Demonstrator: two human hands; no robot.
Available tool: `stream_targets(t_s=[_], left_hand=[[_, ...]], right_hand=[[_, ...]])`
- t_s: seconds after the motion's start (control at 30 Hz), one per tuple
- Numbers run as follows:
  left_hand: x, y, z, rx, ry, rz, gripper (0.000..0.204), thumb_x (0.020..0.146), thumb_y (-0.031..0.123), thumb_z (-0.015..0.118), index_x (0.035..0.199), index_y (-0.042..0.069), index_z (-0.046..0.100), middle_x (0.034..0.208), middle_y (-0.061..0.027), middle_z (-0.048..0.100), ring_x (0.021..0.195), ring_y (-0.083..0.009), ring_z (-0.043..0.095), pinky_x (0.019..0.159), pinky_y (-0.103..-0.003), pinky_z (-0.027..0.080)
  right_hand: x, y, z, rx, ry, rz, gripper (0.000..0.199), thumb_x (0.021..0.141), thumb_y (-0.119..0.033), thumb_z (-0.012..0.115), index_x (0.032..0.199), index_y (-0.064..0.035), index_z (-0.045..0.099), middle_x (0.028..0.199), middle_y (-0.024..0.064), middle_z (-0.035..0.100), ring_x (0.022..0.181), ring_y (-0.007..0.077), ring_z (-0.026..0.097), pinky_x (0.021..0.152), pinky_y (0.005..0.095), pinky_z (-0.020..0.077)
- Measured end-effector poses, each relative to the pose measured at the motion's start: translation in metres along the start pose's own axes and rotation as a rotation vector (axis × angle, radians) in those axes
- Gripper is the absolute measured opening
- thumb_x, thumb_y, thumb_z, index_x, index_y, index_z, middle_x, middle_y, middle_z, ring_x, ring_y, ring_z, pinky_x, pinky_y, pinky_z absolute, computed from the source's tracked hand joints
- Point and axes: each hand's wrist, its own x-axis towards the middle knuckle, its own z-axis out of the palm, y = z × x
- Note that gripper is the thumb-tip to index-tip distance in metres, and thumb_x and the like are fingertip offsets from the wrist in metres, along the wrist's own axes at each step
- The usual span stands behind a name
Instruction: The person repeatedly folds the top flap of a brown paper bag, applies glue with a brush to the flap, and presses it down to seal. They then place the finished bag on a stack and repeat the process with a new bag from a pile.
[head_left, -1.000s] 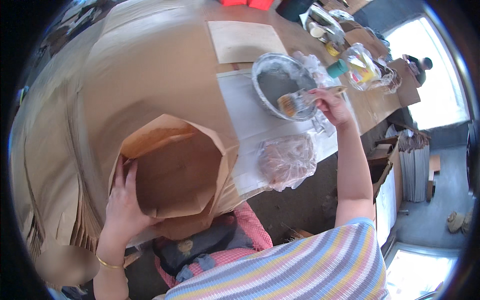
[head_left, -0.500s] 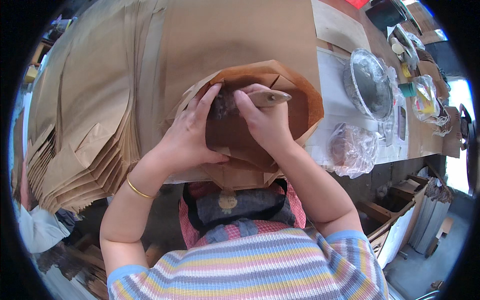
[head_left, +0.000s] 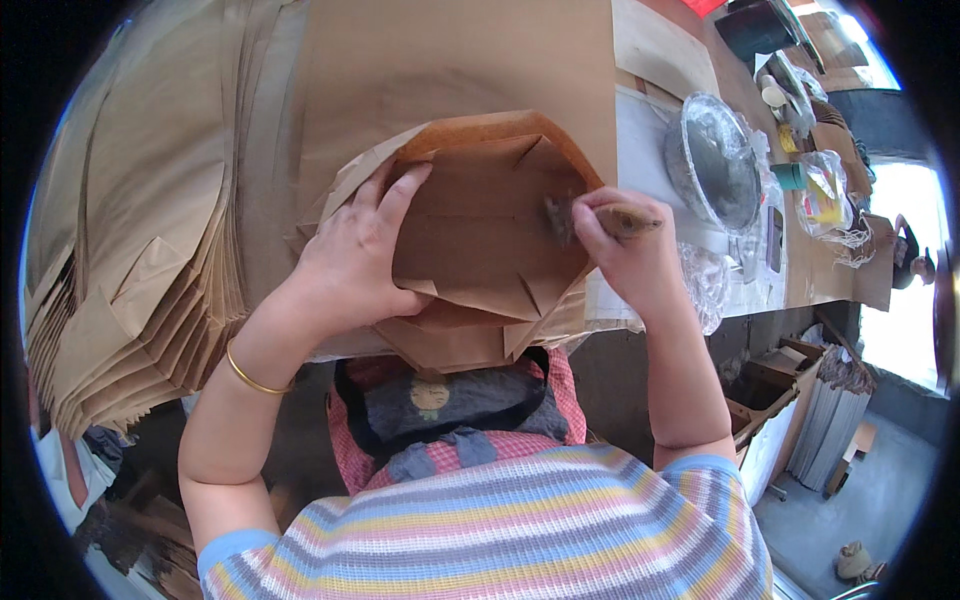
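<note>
A brown paper bag (head_left: 470, 235) lies in front of me with its folded end spread into a wide, many-sided opening. My left hand (head_left: 355, 255) rests on the left side of that opening, fingers spread apart, fingertips on the upper flap and thumb on the lower one. In my right hand (head_left: 630, 240) is a brush (head_left: 632, 220) with a pale wooden handle pointing right. Its bristles are at the bag's right inner edge; whether they touch the paper I cannot tell.
Stacked brown paper bags (head_left: 150, 290) with fanned folded ends fill the left of the table. At the right stand a round metal basin (head_left: 712, 165) with a greyish inside, clear plastic wrap (head_left: 703, 285), a phone (head_left: 775, 238) and a green cup (head_left: 788, 176). Another person (head_left: 910, 258) is far right.
My right hand has moved the brush from the left part of the opening across to its right edge. My left hand stays on the bag's left side.
</note>
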Motion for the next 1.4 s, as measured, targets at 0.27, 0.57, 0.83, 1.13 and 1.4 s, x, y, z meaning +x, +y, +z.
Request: stream_targets(t_s=[0.27, 0.57, 0.83, 1.13, 1.4], left_hand=[[0.001, -0.005, -0.012, 0.167, -0.16, 0.0, 0.057, 0.062, 0.027, 0.075, 0.105, -0.006, 0.06, 0.129, -0.0264, 0.054, 0.122, -0.0365, 0.051, 0.104, -0.039, 0.042], [0.002, -0.002, -0.016, 0.216, -0.199, 0.046, 0.041, 0.064, 0.028, 0.072, 0.085, -0.006, 0.063, 0.11, -0.0261, 0.062, 0.105, -0.0375, 0.06, 0.092, -0.041, 0.049], [0.015, -0.012, -0.003, -0.032, -0.031, -0.122, 0.017, 0.085, 0.013, 0.062, 0.081, -0.003, 0.057, 0.094, -0.0256, 0.062, 0.086, -0.0428, 0.061, 0.075, -0.049, 0.048], [0.037, -0.024, 0.026, 0.218, 0.103, -0.119, 0.013, 0.08, 0.01, 0.065, 0.083, -0.002, 0.061, 0.086, -0.0238, 0.064, 0.088, -0.041, 0.062, 0.079, -0.048, 0.049], [0.054, -0.036, 0.034, 0.241, 0.134, -0.201, 0.019, 0.075, 0.01, 0.07, 0.088, -0.001, 0.064, 0.088, -0.0224, 0.065, 0.089, -0.0404, 0.063, 0.078, -0.047, 0.05]], right_hand=[[-0.01, -0.019, -0.054, 0.262, -0.098, -0.141, 0.008, 0.079, -0.001, 0.068, 0.086, 0.0014, 0.069, 0.071, 0.01, 0.064, 0.062, 0.0222, 0.062, 0.058, 0.0272, 0.048], [0.038, -0.025, 0.033, 0.139, -0.421, -0.553, 0.023, 0.077, -0.005, 0.072, 0.099, -0.0017, 0.068, 0.08, 0.0118, 0.061, 0.071, 0.0296, 0.058, 0.062, 0.0364, 0.0471], [0.005, -0.025, -0.021, 0.417, 0.137, 0.051, 0.008, 0.085, -0.006, 0.066, 0.089, -0.0005, 0.07, 0.084, 0.0074, 0.07, 0.074, 0.0116, 0.063, 0.068, 0.026, 0.0502], [0.0, -0.032, 0.036, 0.541, -0.021, 0.294, 0.014, 0.087, -0.011, 0.065, 0.078, 0.0006, 0.066, 0.064, -0.0005, 0.061, 0.062, 0.0052, 0.054, 0.056, 0.0235, 0.045], [0.0, -0.033, 0.05, 0.327, -0.025, 0.235, 0.016, 0.086, -0.013, 0.066, 0.079, 0.0019, 0.066, 0.067, 0.0059, 0.066, 0.064, 0.0097, 0.06, 0.06, 0.0287, 0.0498]])
